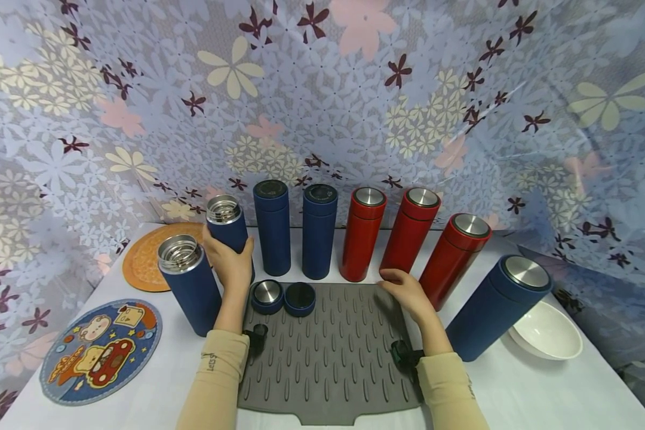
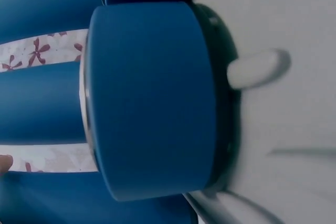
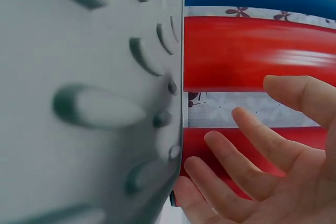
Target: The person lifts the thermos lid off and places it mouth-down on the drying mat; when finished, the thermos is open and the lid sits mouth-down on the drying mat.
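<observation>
My left hand (image 1: 232, 261) grips a blue thermos flask (image 1: 233, 234) without its lid, a steel screw neck showing on top. Just left and nearer stands a second lidless blue flask (image 1: 194, 295). Two blue lids, one with a steel top (image 1: 267, 295) and one with a dark top (image 1: 300, 300), sit side by side on the grey ribbed mat (image 1: 328, 358); one blue lid (image 2: 152, 98) fills the left wrist view. My right hand (image 1: 409, 294), holding nothing, has its fingers loosely bent over the mat's far right corner, near a red flask (image 1: 411, 230).
Two capped blue flasks (image 1: 272, 233) (image 1: 319, 236) and two other red flasks (image 1: 362, 239) (image 1: 454, 257) stand along the back. At right, a blue flask (image 1: 494, 310) stands before a white bowl (image 1: 548, 334). At left lie an orange round mat (image 1: 145, 257) and a cartoon mat (image 1: 102, 352).
</observation>
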The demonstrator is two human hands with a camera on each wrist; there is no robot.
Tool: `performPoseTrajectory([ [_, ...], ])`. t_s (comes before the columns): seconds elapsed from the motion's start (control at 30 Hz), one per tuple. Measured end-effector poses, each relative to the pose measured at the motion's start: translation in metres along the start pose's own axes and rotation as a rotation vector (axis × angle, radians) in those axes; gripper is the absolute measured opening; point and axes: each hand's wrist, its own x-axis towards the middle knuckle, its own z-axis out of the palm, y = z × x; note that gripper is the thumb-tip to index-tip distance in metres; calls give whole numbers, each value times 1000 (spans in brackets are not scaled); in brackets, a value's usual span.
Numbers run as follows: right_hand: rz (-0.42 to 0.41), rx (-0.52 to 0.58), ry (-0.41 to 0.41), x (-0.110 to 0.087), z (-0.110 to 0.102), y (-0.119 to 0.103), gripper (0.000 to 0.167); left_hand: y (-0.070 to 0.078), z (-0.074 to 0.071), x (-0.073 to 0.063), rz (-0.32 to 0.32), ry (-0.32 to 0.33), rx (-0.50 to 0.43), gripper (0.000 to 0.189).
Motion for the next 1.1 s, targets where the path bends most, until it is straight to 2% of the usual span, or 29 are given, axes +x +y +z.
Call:
performPoseTrajectory([
  [0.13, 17, 8, -23, -1, -2, 1, 45, 6, 0, -7, 64, -2, -40, 94],
  [0.27, 29, -3, -50, -1, -3, 1, 46, 14, 2, -16, 196, 34, -20, 94],
  [0.4, 32, -7, -64, -1, -4, 1, 46, 24, 6, -26, 392, 105, 62, 94],
  [0.5, 41, 1, -66, 0, -5, 1, 46, 29, 8, -31, 590, 139, 66, 95],
  [0.6, 45, -2, -75, -1, -5, 1, 47, 33, 11, -35, 764, 89, 7, 99],
  [0.67, 54, 1, -77, -1, -5, 1, 46, 33, 13, -35, 817, 14, -36, 101],
  [0.73, 58, -1, -79, -1, -5, 1, 46, 32, 15, -35, 806, -60, -47, 102],
  [0.83, 65, -3, -79, -2, -4, 2, 46, 29, 19, -33, 707, -150, -46, 100],
  [0.97, 75, -11, -80, -2, -4, 2, 47, 25, 25, -29, 519, -249, -48, 100],
  [1.1, 81, -14, -77, -2, -4, 2, 47, 22, 31, -23, 299, -354, -52, 103],
])
